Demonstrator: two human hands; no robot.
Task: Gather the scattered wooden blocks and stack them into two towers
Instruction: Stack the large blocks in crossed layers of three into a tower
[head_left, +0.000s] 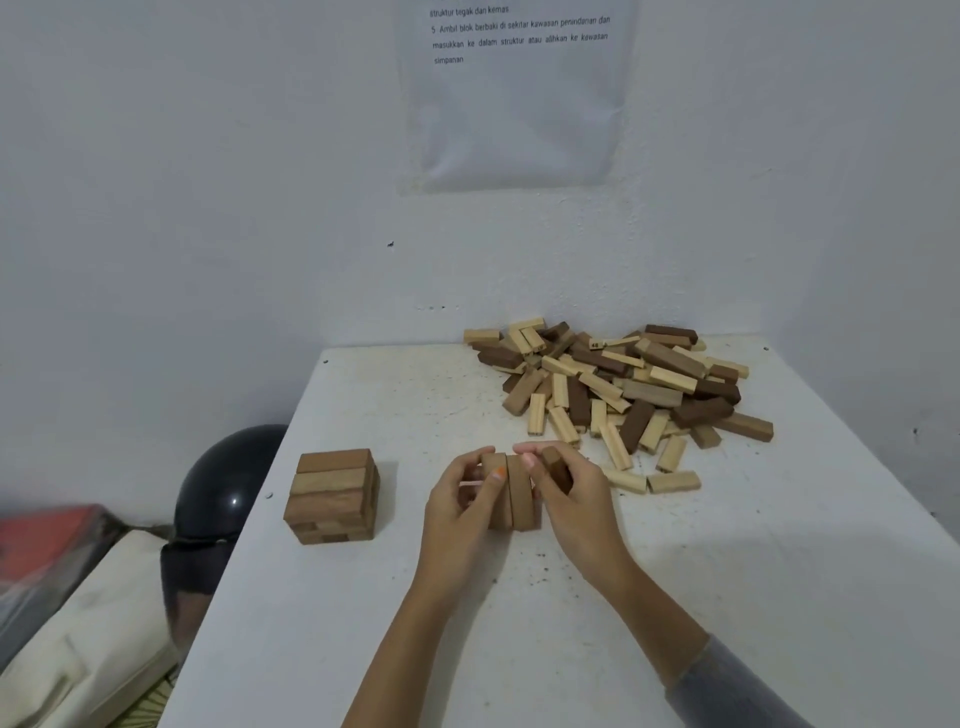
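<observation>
Short tower (335, 496) of brown blocks stands on the left part of the white bench (727, 571). At centre, the left hand (457, 499) grips 2 brown blocks (511, 493) lying side by side. The right hand (576, 499) pinches 1 dark block (556, 467) just beside them. The pile of loose blocks (618, 384) lies at the right rear.

blocks (521, 493) — partly behind left hand (457, 499) | notice (519, 93) — top cut off
</observation>
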